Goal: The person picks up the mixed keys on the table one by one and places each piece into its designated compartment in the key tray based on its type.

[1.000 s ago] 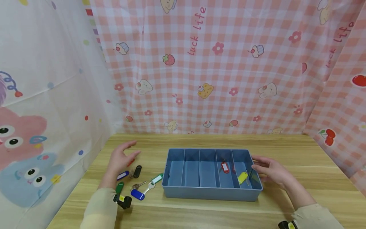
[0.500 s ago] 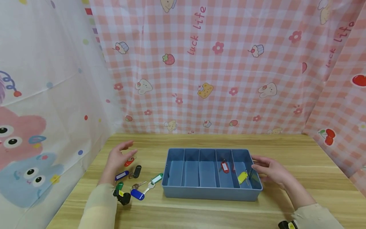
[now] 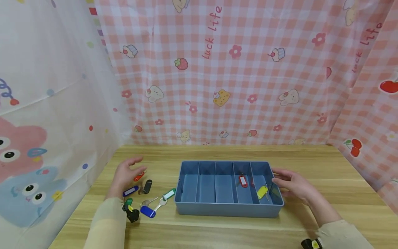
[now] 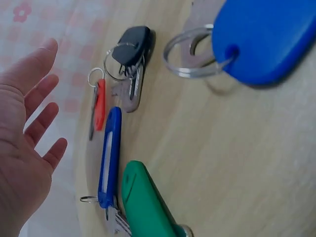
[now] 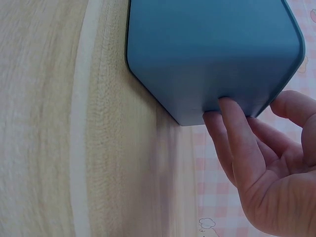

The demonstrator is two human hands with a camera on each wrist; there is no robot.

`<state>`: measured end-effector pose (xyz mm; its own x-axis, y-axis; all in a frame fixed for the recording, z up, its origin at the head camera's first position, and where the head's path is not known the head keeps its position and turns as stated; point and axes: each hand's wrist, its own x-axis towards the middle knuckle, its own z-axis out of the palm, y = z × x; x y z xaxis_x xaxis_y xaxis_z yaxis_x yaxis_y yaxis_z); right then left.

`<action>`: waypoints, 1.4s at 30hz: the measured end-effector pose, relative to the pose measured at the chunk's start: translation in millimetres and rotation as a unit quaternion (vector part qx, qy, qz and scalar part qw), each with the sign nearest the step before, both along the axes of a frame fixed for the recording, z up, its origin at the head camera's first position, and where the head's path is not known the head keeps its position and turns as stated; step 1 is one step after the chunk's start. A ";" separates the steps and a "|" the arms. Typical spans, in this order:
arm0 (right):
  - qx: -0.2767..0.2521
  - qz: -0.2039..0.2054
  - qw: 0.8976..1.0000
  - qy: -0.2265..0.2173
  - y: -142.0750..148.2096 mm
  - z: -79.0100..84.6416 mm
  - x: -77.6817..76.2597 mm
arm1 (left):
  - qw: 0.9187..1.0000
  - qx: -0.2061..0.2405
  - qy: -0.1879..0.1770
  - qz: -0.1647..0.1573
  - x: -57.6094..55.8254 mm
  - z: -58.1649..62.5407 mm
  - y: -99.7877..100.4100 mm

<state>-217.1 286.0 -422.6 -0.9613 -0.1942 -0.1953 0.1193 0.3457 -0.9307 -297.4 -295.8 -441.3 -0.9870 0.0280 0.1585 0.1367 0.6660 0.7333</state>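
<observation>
My left hand (image 3: 124,173), fingers loosely spread and holding nothing, hovers by a red key tag (image 3: 139,176) at the table's left. Around it lie keys with a black tag (image 3: 148,186), a blue tag (image 3: 130,191), a green tag (image 4: 145,202) partly hidden by my wrist, another blue tag (image 3: 148,211) and a white-labelled green tag (image 3: 169,194). My right hand (image 3: 292,183) grips the right end of a blue divided box (image 3: 228,210). In the right wrist view its fingertips (image 5: 229,106) press the outer wall, with the thumb at the rim.
Inside the box, a red-tagged key (image 3: 243,181) sits in the fourth compartment from the left, and a yellow-tagged key (image 3: 262,192) in the rightmost. The wooden table (image 3: 211,231) meets a pink checked cloth (image 3: 199,114) behind and a white patterned cloth (image 3: 71,114) at left.
My left hand has drawn back a little to the left, uncovering more of the red tag. My right hand keeps its place on the box. The head view has shifted slightly.
</observation>
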 end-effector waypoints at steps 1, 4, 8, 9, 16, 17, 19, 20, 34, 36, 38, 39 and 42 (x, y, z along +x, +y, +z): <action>0.001 0.000 1.000 0.000 -0.2 -0.1 -0.1 | 1.000 -0.002 -0.002 -0.001 -0.5 -0.9 -1.0; 0.001 0.001 1.000 0.001 -0.4 0.0 -0.3 | 1.000 -0.001 -0.006 -0.003 -2.6 -4.3 -3.0; 0.001 0.003 1.000 0.003 -0.4 0.6 0.2 | 1.000 0.006 0.000 -0.004 -4.8 -8.9 -4.4; 0.002 0.004 1.000 0.003 -0.5 0.8 0.3 | 1.000 0.006 0.003 -0.004 -4.7 -9.5 -4.5; 0.006 0.001 1.000 -0.001 -0.7 2.7 0.2 | 1.000 0.011 0.011 -0.007 -3.6 -13.2 -6.1; 0.007 0.003 1.000 0.000 -0.7 2.7 0.1 | 1.000 0.013 0.007 -0.005 -3.4 -13.7 -6.3; 0.006 0.003 1.000 0.001 -0.7 2.5 -0.4 | 1.000 0.014 0.003 -0.002 -3.2 -14.8 -7.1; 0.005 0.002 1.000 0.001 -0.7 2.4 -0.4 | 1.000 0.013 0.003 -0.003 -3.2 -15.4 -7.7; 0.001 0.007 1.000 0.006 -1.6 2.4 1.1 | 1.000 -0.021 0.012 0.006 -7.0 -23.3 -9.8; -0.001 0.007 1.000 0.006 -1.7 2.4 1.2 | 1.000 -0.019 0.007 0.009 -7.5 -24.1 -9.5; -0.002 0.007 1.000 0.006 -1.6 2.4 1.3 | 1.000 -0.023 0.004 0.011 -8.1 -24.9 -9.4; -0.003 0.007 1.000 0.006 -1.6 2.4 1.3 | 1.000 -0.024 0.003 0.011 -8.2 -25.2 -9.1; -0.002 0.007 1.000 0.007 -1.6 2.5 1.3 | 0.999 -0.036 0.000 0.009 -8.6 -25.8 -8.8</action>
